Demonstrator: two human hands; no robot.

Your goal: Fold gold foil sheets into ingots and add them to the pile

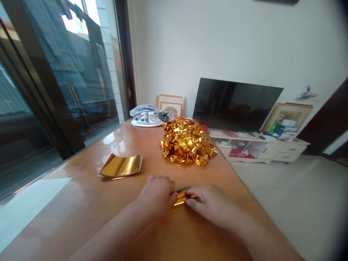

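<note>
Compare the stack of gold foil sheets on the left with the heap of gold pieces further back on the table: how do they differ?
The stack of gold foil sheets is smooth, gently curled and low; the heap of gold pieces is creased, faceted and mounded high. The stack lies left of the hands, the heap farther back near the middle. The stack is few sheets, the heap many pieces. Both are shiny gold and rest on the wooden table, untouched by either hand.
</note>
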